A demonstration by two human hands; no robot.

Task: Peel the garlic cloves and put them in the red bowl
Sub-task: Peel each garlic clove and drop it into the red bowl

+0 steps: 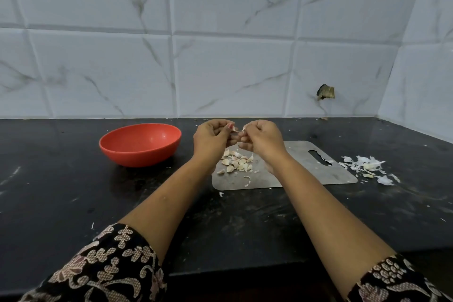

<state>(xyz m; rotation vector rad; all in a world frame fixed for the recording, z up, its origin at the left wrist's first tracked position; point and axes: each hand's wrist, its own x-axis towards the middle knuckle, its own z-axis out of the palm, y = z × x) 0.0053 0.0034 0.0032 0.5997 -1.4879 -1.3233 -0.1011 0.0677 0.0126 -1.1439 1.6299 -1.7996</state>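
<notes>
My left hand (212, 137) and my right hand (264, 139) are raised together above the steel cutting board (301, 174). Between their fingertips they pinch one garlic clove (238, 130), with pale skin sticking out on both sides. Below the hands a heap of several unpeeled garlic cloves (237, 162) lies on the board's left part. The red bowl (140, 143) stands on the black counter to the left of my hands; nothing shows inside it.
A pile of white garlic skins (367, 169) lies on the counter right of the board. Small skin flakes are scattered on the board and counter. The tiled wall runs behind, with a corner at the right. The counter's front edge is near my elbows.
</notes>
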